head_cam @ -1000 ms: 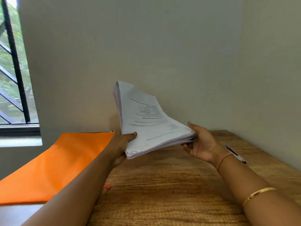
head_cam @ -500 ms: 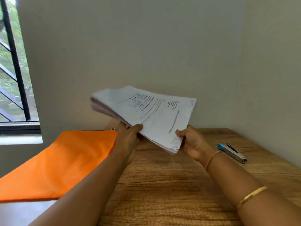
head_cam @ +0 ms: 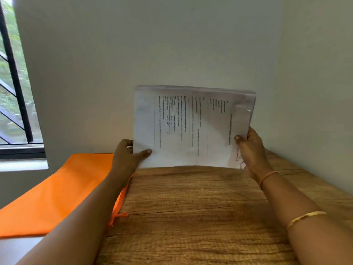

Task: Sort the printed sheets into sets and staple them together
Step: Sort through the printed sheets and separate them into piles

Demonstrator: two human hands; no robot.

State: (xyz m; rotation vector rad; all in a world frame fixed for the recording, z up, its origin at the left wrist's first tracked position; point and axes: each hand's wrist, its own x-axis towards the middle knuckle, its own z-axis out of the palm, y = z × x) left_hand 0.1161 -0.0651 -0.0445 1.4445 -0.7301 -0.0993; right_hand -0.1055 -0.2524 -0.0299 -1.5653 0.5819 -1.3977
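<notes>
A thick stack of printed sheets (head_cam: 191,127) stands upright on its long edge on the wooden table (head_cam: 191,207), printed face toward me with the text turned sideways. My left hand (head_cam: 126,155) grips its lower left corner, thumb on the front. At the lower right edge my right hand (head_cam: 252,150) holds the stack, thumb on the front page. The stapler is hidden behind the sheets and my right hand.
An orange fabric folder (head_cam: 57,194) lies flat on the table's left part, its zip tab (head_cam: 122,215) on the wood. A plain wall stands just behind the table and on the right. A barred window (head_cam: 13,92) is at the far left.
The stack has swung from a tilted, lifted position to standing upright on its edge on the table. Both hands shifted to its two lower sides. The stapler dropped out of sight.
</notes>
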